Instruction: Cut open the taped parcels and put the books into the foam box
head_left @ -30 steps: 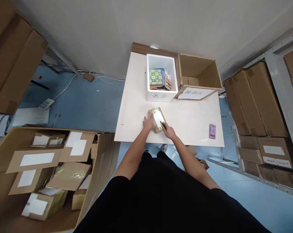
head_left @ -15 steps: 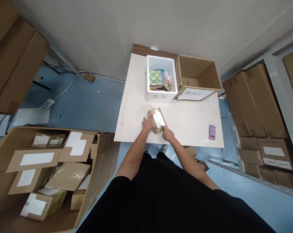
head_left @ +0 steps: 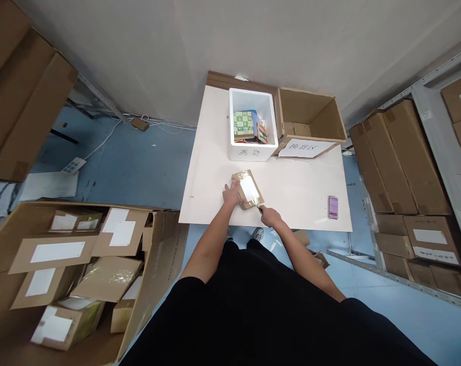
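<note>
A small taped cardboard box (head_left: 247, 204) with a white label lies near the front of the white table (head_left: 203, 178). My left hand (head_left: 231, 192) rests on its left side, fingers spread over the top. In my closed right hand (head_left: 270, 217) is a utility knife (head_left: 260, 210); only a little of its yellow and dark body and thin tip shows. The tip is at the box's near right corner. The rest of the knife is hidden in my fist.
A white foam bin (head_left: 253, 154) holding books stands behind the box, beside an open carton (head_left: 317, 134) with a paper sign. A purple pack (head_left: 333, 207) lies at the table's right. Parcels fill a large carton (head_left: 165, 249) at lower left. Shelved cartons (head_left: 409, 157) stand right.
My right hand has moved a little right and down, so the knife is now at the box's near right corner. My left hand stays on the box.
</note>
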The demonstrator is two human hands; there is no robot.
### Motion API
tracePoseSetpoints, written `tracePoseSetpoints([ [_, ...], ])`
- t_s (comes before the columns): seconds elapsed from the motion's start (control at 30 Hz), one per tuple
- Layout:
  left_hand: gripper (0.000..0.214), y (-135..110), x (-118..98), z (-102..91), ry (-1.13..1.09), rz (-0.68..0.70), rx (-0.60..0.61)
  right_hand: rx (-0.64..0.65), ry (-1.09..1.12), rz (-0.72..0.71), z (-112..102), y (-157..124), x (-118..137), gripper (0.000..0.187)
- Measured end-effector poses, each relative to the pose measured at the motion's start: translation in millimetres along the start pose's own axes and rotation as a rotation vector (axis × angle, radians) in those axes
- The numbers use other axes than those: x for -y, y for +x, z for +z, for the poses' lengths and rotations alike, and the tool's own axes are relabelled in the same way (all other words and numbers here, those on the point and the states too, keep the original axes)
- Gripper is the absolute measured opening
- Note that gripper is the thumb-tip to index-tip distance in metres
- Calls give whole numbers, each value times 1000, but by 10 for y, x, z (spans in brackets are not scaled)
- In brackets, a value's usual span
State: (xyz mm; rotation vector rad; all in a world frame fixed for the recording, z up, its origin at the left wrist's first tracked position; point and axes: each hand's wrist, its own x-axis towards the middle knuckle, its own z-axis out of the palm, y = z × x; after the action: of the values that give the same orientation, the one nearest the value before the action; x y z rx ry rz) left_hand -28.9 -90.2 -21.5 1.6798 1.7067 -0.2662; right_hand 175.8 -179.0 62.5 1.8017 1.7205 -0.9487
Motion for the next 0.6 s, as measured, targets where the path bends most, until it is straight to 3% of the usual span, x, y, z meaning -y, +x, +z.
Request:
tracePoseSetpoints([
  [0.13, 137, -85, -149, 144, -20, -17, -55, -176, 142, -3, -2, 16, -340, 61],
  [0.3, 119, -352, -678, 647, -54, -88, -183, -335, 393, 179, 64, 345, -762, 80],
  [0.43, 91, -517, -1061, 994, 1, -59, -162, -353, 495, 271, 50, 707, -978, 92],
  [0.6, 89, -524, -1359, 1195, 81, -80, -134, -386, 490, 211, -44, 956, -1213, 100],
])
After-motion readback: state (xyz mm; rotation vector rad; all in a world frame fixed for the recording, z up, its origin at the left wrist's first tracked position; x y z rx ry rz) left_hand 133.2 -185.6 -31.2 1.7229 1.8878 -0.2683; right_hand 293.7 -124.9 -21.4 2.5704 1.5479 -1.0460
